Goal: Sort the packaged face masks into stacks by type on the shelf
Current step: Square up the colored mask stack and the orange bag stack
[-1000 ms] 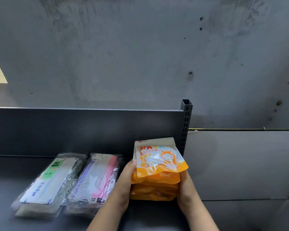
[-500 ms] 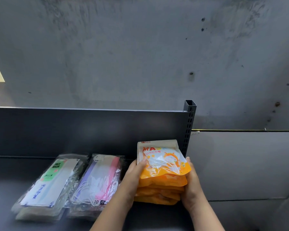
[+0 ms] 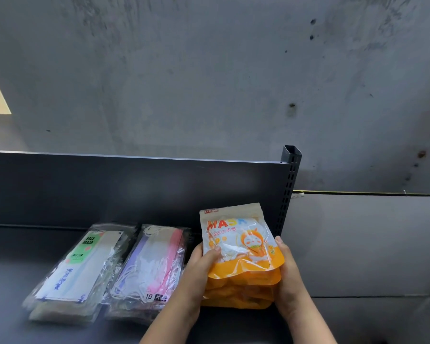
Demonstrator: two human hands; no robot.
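A stack of orange cartoon mask packs [image 3: 241,259] stands on the dark shelf [image 3: 15,274] near its right end. My left hand [image 3: 199,266] presses its left side, thumb on the top pack. My right hand [image 3: 287,269] cups its right side. Left of it lies a stack of clear packs with pink, white and purple masks [image 3: 152,266]. Further left lies a stack of clear packs with a green "FACE MASK" label [image 3: 77,266].
The shelf's dark back panel [image 3: 134,189] runs behind the stacks. A slotted upright post [image 3: 289,184] marks the shelf's right end, just behind the orange stack. A grey concrete wall [image 3: 209,70] rises above. Light grey panels [image 3: 370,244] lie to the right.
The orange stack has shifted slightly right and back toward the post. Both hands have slid up its sides, the left thumb now resting on the top pack.
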